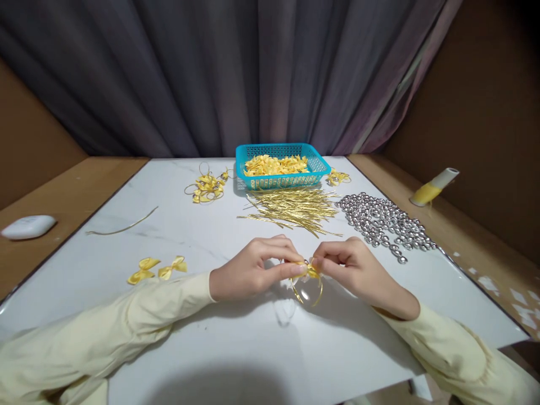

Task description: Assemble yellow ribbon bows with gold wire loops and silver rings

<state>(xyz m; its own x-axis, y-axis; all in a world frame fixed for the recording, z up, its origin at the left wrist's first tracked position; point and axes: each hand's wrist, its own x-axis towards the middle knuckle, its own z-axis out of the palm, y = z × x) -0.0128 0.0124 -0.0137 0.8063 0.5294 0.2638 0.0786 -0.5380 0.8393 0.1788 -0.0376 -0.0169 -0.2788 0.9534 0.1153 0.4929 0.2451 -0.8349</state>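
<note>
Between my two hands, just above the white table top, is a yellow ribbon bow with a silver bead at its middle and a loop of gold twist tie hanging below it. My left hand pinches the bow's left side between thumb and fingers. On the other side, my right hand is closed with thumb and forefinger on the bow's right part. Fingertips partly hide the bow and the bead. Two loose yellow bows lie left of my left forearm.
A blue basket of yellow bows stands at the back. Before it lie gold twist ties, with silver beads to the right. Beaded bows lie left of the basket, a single tie farther left. A yellow-white tube stands at right.
</note>
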